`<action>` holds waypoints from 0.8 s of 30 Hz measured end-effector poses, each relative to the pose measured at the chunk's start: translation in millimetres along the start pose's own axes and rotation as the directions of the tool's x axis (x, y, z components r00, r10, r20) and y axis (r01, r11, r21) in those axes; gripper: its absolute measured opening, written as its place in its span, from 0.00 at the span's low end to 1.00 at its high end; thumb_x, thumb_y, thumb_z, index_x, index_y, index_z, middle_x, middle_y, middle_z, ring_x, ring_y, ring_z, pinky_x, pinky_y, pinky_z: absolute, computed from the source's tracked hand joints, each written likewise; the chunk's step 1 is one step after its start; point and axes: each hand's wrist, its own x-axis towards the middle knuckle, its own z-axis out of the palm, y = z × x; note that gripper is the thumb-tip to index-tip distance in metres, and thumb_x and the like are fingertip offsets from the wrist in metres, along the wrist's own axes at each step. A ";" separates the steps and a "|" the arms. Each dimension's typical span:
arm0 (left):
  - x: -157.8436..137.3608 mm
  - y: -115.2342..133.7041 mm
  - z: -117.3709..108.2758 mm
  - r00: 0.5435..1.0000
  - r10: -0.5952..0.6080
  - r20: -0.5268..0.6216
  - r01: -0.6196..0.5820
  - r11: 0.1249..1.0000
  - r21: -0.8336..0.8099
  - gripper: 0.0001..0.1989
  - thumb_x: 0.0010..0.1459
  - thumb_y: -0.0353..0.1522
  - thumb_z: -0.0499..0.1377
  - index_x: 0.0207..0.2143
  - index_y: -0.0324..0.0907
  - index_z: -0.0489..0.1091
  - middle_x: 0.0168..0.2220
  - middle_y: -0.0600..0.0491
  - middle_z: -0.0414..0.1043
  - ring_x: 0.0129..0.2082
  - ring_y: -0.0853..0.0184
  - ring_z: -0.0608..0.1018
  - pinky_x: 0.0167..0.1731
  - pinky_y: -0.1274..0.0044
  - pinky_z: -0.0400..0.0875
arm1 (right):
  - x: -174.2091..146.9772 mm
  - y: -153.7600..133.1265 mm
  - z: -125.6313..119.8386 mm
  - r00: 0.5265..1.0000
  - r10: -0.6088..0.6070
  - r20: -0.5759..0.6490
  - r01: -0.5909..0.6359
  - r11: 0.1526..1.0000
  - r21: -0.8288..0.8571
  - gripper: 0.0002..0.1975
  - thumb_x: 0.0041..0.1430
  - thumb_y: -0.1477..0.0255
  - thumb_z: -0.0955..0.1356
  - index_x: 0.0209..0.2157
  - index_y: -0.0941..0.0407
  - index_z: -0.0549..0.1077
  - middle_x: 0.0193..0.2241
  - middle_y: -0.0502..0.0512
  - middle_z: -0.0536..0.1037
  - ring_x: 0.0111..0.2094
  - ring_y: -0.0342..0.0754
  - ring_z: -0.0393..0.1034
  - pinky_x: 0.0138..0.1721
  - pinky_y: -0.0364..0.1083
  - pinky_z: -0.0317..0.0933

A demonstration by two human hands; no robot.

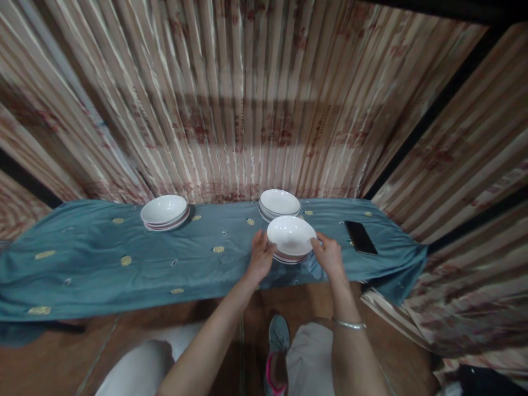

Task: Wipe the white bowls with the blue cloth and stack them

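Observation:
A white bowl (291,235) sits on top of a short stack near the front edge of the cloth-covered table. My left hand (262,256) grips its left rim, the thumb near the front of the rim. On the opposite side, my right hand (328,254) holds the right rim, with a silver bangle on that wrist. Beneath the bowl, the edges of other stacked dishes (289,260) show, partly hidden. A bunched bluish cloth (314,268) lies by the right hand. Just behind stands a second stack of white dark-rimmed dishes (279,202).
Another stack of white bowls (164,210) stands at the left on the teal tablecloth (214,269). A black phone (361,237) lies to the right. Pleated curtains (247,110) hang behind, and dark frame bars (437,104) slant along the right side.

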 end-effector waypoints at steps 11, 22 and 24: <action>0.2 -21.0 12.2 1.000 0.004 -0.025 0.000 0.991 0.133 0.27 0.49 0.34 0.59 0.54 0.45 0.66 0.67 0.49 0.50 0.67 0.56 0.45 0.64 0.64 0.36 | 1.1 9.8 9.7 0.997 0.006 0.082 0.005 0.992 -0.127 0.18 0.58 0.71 0.60 0.44 0.55 0.77 0.29 0.58 0.81 0.33 0.50 0.75 0.30 0.41 0.58; -2.9 -21.9 18.0 0.999 -0.030 -0.026 0.035 0.975 0.219 0.32 0.54 0.38 0.55 0.62 0.43 0.56 0.69 0.45 0.41 0.68 0.59 0.41 0.63 0.64 0.34 | 2.1 9.7 10.1 0.995 0.009 0.104 0.011 0.982 -0.190 0.16 0.59 0.71 0.61 0.43 0.54 0.77 0.33 0.58 0.81 0.35 0.51 0.76 0.31 0.41 0.59; -2.6 -21.9 18.5 0.999 -0.034 -0.031 0.040 0.973 0.228 0.32 0.55 0.37 0.54 0.62 0.43 0.55 0.69 0.46 0.42 0.68 0.59 0.42 0.63 0.65 0.35 | 2.3 9.3 10.2 0.993 0.018 0.113 0.004 0.980 -0.198 0.16 0.59 0.70 0.61 0.44 0.54 0.77 0.34 0.58 0.81 0.36 0.52 0.76 0.31 0.42 0.59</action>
